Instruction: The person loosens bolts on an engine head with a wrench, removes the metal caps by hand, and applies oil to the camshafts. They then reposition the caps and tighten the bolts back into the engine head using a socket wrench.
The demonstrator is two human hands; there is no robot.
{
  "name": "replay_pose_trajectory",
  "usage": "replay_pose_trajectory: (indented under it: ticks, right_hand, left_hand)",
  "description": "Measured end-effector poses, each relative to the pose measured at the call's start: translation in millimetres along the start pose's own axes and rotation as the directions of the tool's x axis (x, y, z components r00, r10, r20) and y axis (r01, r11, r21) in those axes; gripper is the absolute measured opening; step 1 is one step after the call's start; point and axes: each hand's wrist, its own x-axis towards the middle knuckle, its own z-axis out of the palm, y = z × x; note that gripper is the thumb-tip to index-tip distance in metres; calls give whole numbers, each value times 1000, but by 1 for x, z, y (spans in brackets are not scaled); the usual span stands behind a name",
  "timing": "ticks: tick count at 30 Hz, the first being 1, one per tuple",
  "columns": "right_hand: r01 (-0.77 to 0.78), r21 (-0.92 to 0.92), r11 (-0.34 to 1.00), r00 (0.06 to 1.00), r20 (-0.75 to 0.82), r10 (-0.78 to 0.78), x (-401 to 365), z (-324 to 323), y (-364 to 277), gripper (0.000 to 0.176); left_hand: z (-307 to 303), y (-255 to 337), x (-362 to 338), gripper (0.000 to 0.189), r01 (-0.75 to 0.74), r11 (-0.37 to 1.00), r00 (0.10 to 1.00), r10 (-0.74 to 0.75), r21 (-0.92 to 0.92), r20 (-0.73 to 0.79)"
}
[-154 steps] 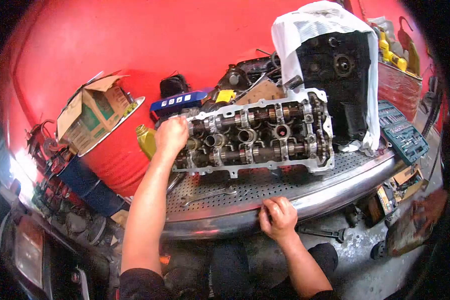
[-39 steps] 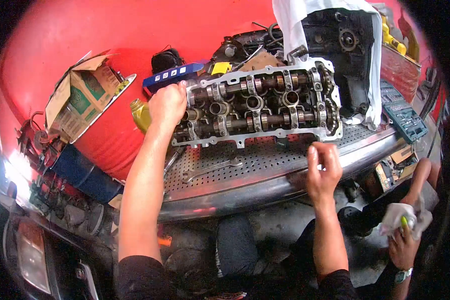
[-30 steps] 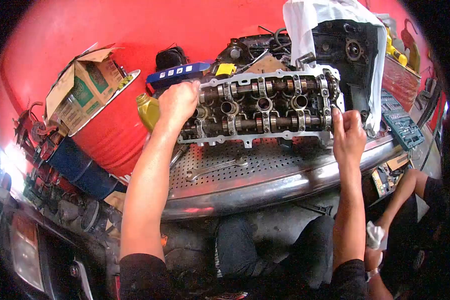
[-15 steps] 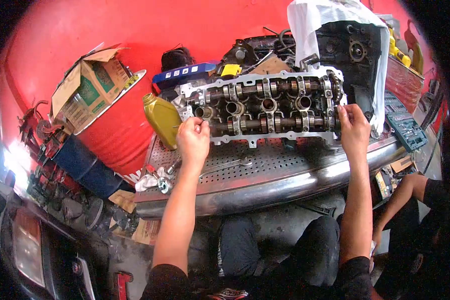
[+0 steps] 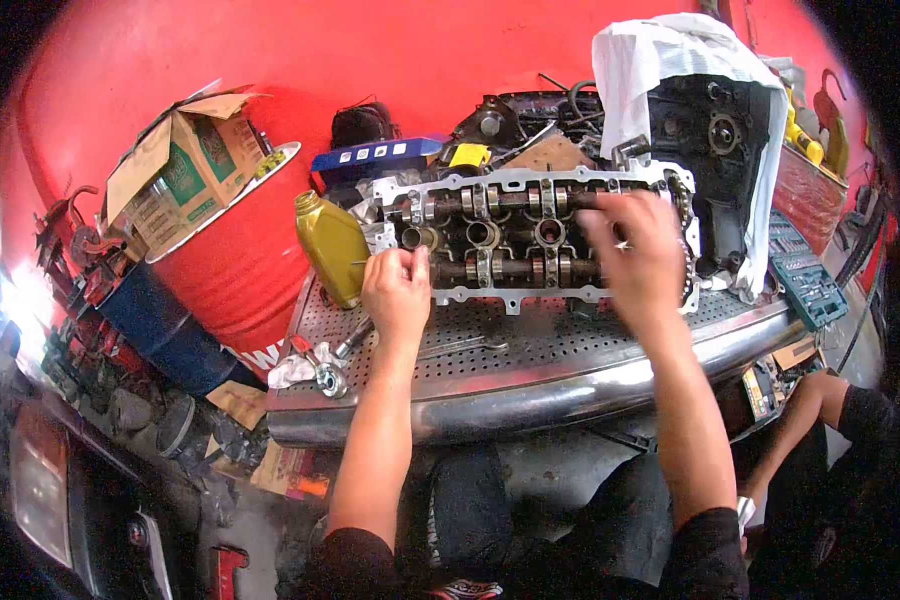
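An engine cylinder head (image 5: 483, 236) with its camshafts exposed rests across a perforated metal bench (image 5: 530, 350). At the head's front left corner is my left hand (image 5: 398, 290), its fingers curled together; whatever they may hold is too small to make out. My right hand (image 5: 638, 250), smeared by motion, is over the right part of the head and hides some of the camshaft there. Close to my left hand stands a gold oil bottle (image 5: 330, 250), tilted in view. A ratchet (image 5: 330, 378) and a wrench (image 5: 470, 345) lie on the bench in front of the head.
Behind the head are a blue case (image 5: 375, 152) and a dark engine block (image 5: 715, 140) partly draped in white cloth (image 5: 630, 60). A green socket set (image 5: 808, 268) sits at the right end. A red drum (image 5: 240, 270) bears a cardboard box (image 5: 195, 175). Another person's arm (image 5: 800, 425) shows at lower right.
My right hand has moved left from the cylinder head's right end to over its camshafts. My left hand stays near the left corner. The whole view has shifted slightly.
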Motion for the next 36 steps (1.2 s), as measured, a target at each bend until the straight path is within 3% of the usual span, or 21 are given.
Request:
replay_pose_trajectory:
  ticks: [4, 9, 12, 15, 17, 19, 21, 22, 25, 28, 31, 32, 36]
  right_hand:
    - [203, 205, 958, 944, 217, -247, 33, 87, -45, 24]
    - [198, 111, 974, 815, 533, -226, 59, 169, -67, 18]
    - [363, 62, 930, 780, 526, -340, 59, 193, -66, 13]
    - [550, 103, 829, 651, 568, -503, 69, 181, -67, 11]
    - [349, 236, 907, 651, 635, -416, 75, 182, -68, 14]
    - [185, 185, 965, 801, 541, -257, 73, 180, -78, 16]
    - [164, 63, 984, 704, 692, -162, 76, 188, -79, 17]
    - [163, 1, 987, 649, 753, -108, 78, 193, -79, 17]
    - [495, 109, 862, 602, 672, -431, 77, 199, -73, 14]
    - [469, 188, 863, 544, 708, -450, 85, 190, -76, 17]
    - [285, 147, 947, 675, 671, -307, 86, 175, -88, 19]
    - [267, 106, 958, 651, 713, -260, 88, 176, -87, 20]
    - [422, 127, 898, 523, 775, -355, 89, 185, -74, 24]
  left_hand:
    - [-5, 14, 3, 14, -36, 999, 995, 34, -18, -99]
    - [-3, -2, 2, 13, -74, 997, 995, 73, -16, -66]
    - [0, -2, 3, 13, -127, 989, 986, 134, 79, -96]
    - [-1, 4, 1, 15, -54, 998, 993, 50, -33, -111]
    - [-2, 3, 0, 16, -47, 998, 996, 44, -39, -81]
    - [2, -1, 1, 16, -40, 999, 995, 38, -27, -88]
    - [-1, -2, 0, 17, -26, 999, 998, 27, 28, -61]
    - [-1, -2, -1, 18, -22, 999, 998, 25, 47, -59]
    - [0, -3, 0, 19, -25, 999, 999, 27, 40, -44]
    - [-2, -2, 0, 15, -33, 999, 999, 33, 21, -19]
    - [-2, -2, 4, 14, -76, 992, 994, 83, 101, -75]
    - [-3, 1, 4, 14, -67, 995, 994, 72, 68, -77]
    - [-7, 3, 4, 15, -64, 998, 996, 64, 8, -57]
